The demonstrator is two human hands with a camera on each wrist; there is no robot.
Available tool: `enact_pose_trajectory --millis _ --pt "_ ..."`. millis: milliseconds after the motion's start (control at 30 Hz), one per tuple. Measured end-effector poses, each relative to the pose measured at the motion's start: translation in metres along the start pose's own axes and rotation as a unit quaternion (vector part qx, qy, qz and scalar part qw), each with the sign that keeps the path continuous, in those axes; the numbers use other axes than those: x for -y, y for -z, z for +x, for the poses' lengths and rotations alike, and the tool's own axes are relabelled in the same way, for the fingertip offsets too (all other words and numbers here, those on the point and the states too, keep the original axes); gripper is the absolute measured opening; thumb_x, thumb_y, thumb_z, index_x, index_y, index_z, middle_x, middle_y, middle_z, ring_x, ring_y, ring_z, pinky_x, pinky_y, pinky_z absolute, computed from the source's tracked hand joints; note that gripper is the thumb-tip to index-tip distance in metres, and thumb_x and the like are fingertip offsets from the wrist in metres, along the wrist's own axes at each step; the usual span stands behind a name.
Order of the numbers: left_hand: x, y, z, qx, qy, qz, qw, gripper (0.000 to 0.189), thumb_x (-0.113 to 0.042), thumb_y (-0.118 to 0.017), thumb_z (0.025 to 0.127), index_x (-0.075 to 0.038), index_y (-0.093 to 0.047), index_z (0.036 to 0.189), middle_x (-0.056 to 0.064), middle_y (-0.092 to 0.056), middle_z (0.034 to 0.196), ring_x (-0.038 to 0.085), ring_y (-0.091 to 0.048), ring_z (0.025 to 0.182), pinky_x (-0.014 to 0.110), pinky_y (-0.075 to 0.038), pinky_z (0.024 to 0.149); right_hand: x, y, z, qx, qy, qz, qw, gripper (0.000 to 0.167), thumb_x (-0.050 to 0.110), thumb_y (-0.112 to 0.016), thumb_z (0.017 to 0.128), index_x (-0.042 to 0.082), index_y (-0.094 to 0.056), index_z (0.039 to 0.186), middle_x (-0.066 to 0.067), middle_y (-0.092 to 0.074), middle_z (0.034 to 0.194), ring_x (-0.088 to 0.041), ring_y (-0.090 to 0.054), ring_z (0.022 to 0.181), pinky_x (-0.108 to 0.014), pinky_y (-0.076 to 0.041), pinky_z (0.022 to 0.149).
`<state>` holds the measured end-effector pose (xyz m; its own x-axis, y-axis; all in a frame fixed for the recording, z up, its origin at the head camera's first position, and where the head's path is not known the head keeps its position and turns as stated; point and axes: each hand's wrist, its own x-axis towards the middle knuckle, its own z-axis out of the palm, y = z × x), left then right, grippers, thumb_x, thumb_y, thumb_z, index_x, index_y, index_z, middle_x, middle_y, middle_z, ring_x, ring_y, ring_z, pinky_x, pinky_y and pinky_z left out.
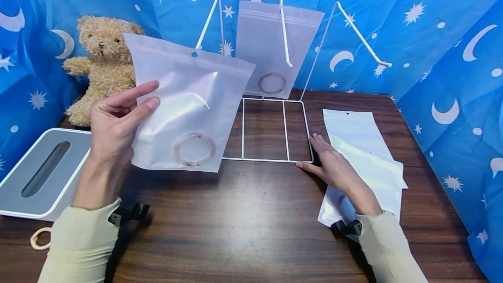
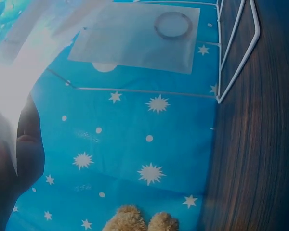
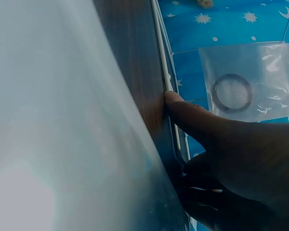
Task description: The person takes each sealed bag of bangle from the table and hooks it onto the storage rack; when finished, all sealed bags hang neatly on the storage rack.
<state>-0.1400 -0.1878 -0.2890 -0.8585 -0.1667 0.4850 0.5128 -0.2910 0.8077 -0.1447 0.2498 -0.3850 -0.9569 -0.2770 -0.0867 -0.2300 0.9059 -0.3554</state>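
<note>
My left hand [image 1: 111, 128] pinches the left edge of a frosted zip bag [image 1: 173, 119] with a bangle [image 1: 214, 148] in its lower corner. The bag is raised in front of a white wire display rack [image 1: 286, 132], and its top hole [image 1: 194, 54] overlaps the lower end of the left hook [image 1: 208, 18]. A second bagged bangle [image 1: 272, 83] hangs at the middle hook [image 1: 284, 34]. At the rack base's front right corner lies my right hand [image 1: 339, 169], thumb at the front bar and fingers extended along the side bar.
White zip bags [image 1: 347, 128] lie overlapping on the table right of the rack, partly under the right forearm. A bare hook [image 1: 363, 34] juts out at right. On the left are a teddy bear [image 1: 106, 60], a grey-topped tissue box [image 1: 74, 160] and a pale ring [image 1: 39, 239].
</note>
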Motion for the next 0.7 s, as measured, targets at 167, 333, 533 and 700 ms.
enact_pose_trajectory --millis 167,333,533,700 --pt "0.0 -0.002 0.002 -0.004 0.002 -0.001 1.0 0.033 0.015 -0.072 0.079 0.018 -0.065 0.111 0.017 -0.058 0.055 0.013 -0.056 0.046 0.022 -0.05 0.046 -0.002 0.002 -0.001 -0.001 -0.003 0.0 1.0 0.096 0.061 -0.06 0.09 -0.001 -0.024 0.153 -0.022 -0.019 0.159 -0.036 -0.015 0.146 -0.058 -0.023 0.111" --pt "0.006 -0.003 0.006 -0.002 0.003 -0.011 0.9999 0.033 0.014 -0.073 0.079 0.017 -0.065 0.112 0.019 -0.069 0.071 0.016 -0.063 0.056 0.023 -0.052 0.051 -0.004 0.003 -0.001 -0.004 -0.003 0.0 1.0 0.096 0.06 -0.06 0.09 -0.001 -0.024 0.153 -0.021 -0.018 0.159 -0.036 -0.015 0.146 -0.058 -0.023 0.111" --pt "0.029 -0.008 0.018 -0.01 0.012 -0.036 0.9992 0.035 0.011 -0.074 0.08 0.013 -0.067 0.114 0.02 -0.072 0.097 0.019 -0.069 0.072 0.024 -0.054 0.058 -0.003 0.0 -0.002 -0.004 -0.001 0.001 1.0 0.095 0.059 -0.061 0.09 -0.001 -0.025 0.153 -0.021 -0.018 0.159 -0.036 -0.015 0.146 -0.058 -0.024 0.111" --pt "0.049 -0.022 0.04 -0.042 -0.002 -0.056 0.9976 0.035 0.006 -0.078 0.079 0.01 -0.069 0.113 0.021 -0.07 0.104 0.018 -0.069 0.079 0.024 -0.052 0.064 0.0 -0.003 -0.002 -0.009 -0.001 0.004 0.9999 0.094 0.058 -0.063 0.089 -0.001 -0.026 0.153 -0.02 -0.019 0.159 -0.036 -0.016 0.146 -0.057 -0.025 0.111"
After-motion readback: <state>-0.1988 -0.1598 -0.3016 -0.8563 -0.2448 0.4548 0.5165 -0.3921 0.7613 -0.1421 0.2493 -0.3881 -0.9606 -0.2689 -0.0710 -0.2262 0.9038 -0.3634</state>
